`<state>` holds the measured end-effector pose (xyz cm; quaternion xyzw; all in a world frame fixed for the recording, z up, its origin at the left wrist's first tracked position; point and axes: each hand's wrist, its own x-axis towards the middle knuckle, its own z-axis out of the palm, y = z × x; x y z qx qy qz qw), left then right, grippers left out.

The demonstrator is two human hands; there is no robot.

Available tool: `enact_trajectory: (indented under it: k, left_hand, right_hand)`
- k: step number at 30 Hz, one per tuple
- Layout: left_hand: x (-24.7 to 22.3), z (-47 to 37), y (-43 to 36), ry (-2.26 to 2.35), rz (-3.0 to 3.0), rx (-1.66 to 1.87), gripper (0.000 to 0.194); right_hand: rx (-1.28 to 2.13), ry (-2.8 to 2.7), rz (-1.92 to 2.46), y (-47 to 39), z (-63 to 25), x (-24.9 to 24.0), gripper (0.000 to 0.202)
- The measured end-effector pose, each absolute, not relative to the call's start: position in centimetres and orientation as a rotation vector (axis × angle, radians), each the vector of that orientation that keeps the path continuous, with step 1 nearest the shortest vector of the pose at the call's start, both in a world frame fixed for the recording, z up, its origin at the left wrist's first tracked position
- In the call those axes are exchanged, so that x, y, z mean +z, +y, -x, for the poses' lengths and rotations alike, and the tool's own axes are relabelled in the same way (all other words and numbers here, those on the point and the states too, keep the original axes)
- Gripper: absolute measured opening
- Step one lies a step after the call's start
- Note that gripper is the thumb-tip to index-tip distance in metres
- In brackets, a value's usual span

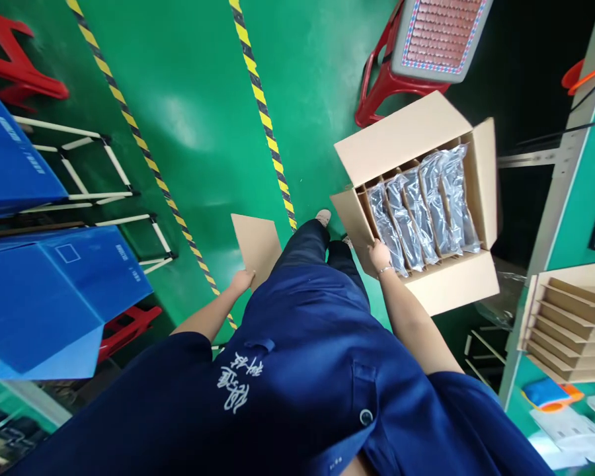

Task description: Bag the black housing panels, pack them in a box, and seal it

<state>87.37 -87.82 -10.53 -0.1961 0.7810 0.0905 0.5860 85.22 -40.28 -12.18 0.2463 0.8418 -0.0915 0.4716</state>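
Green floor; we pinch a cardboard sheet in the left hand, well left of the box our right hand grips.

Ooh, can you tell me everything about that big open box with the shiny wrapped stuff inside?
The box looks like plain brown cardboard. Its flaps are spread outward, so its open top faces us. Thin brown dividers split the inside, and a row of dark things in clear, crinkly plastic fills the slots. It sits in front of the person, to their right, near a red stool. The right grip touches its left edge. What's underneath is hidden.
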Motion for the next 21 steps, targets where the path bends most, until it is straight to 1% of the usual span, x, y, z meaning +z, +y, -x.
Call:
enact_trajectory:
  k: [4, 9, 13, 15, 18, 20, 21]
  left_hand:
    - [-10.9, -86.0, -87.4, 1.78, 0.443, 0.205, 0.033]
    - [-11.0, -84.6, -86.4, 1.835, 0.386, 0.164, 0.035]
    - [-11.3, -83.8, -84.5, 1.852, 0.306, 0.138, 0.035]
    - [-11.5, -83.3, -83.5, 1.858, 0.267, 0.141, 0.035]
    - [-11.9, -82.3, -82.5, 1.866, 0.217, 0.155, 0.037]
    - [-12.1, -81.6, -82.2, 1.867, 0.19, 0.155, 0.038]
    - [-12.3, -81.2, -82.1, 1.866, 0.177, 0.152, 0.038]
  right_hand:
    - [-0.229, 2.01, -0.58, -41.5, -88.1, -12.1, 0.033]
    - [-0.303, 1.986, -0.565, -41.6, -89.1, -12.0, 0.037]
    - [-0.415, 1.992, -0.58, -41.0, -89.3, -10.5, 0.041]
    - [-0.478, 2.006, -0.593, -40.7, -89.6, -8.6, 0.046]
    - [-0.61, 2.026, -0.579, -41.2, -89.5, -3.8, 0.049]
    - [-0.843, 2.022, -0.466, -42.8, -88.6, 0.1, 0.047]
    - [-1.026, 1.994, -0.343, -43.9, -87.8, 1.9, 0.046]
